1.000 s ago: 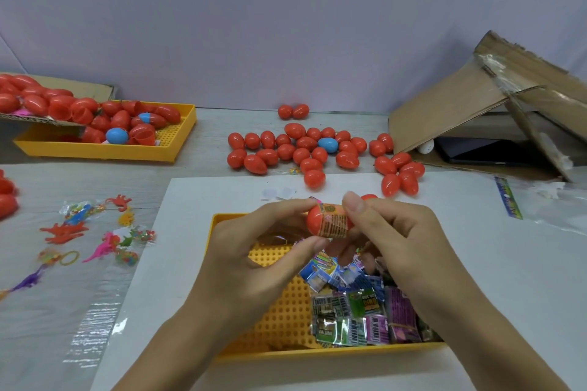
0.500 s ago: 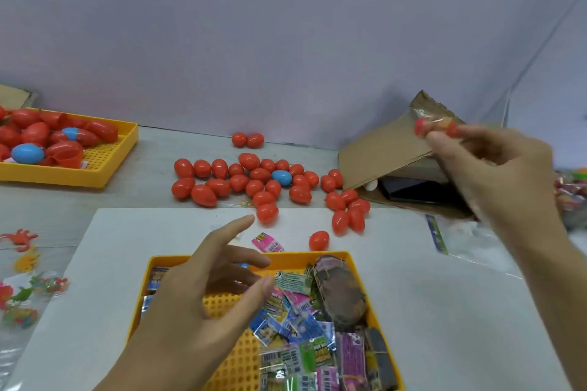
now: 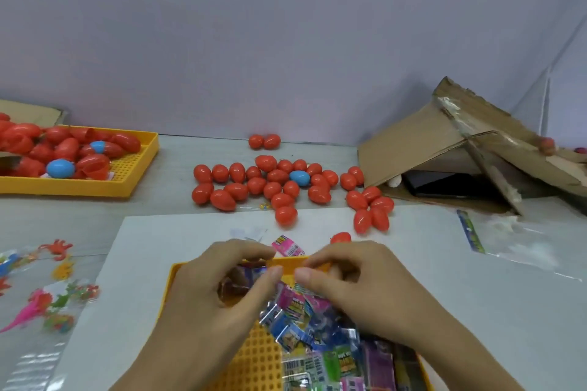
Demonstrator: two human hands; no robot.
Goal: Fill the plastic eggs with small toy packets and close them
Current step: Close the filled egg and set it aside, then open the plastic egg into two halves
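Left hand [image 3: 222, 289]: fingers curled over the tray [image 3: 254, 355], round a dark translucent item that cannot be identified. 
Right hand [image 3: 355, 282]: fingers bent, tips near the left thumb; whether it holds anything cannot be told. 
Packets [image 3: 311, 327]: heaped in the tray under and just below both hands; print too blurred to read. 
Pink packet [image 3: 287, 247]: just beyond the fingertips, barcode showing. 
Eggs [image 3: 279, 181]: red cluster with one blue, well beyond the hands; one red egg [image 3: 340, 236] just past the right hand. 
Far tray [image 3: 133, 168]: left of the hands, holding opened eggs. 
Carton [image 3: 444, 149]: beyond, right.
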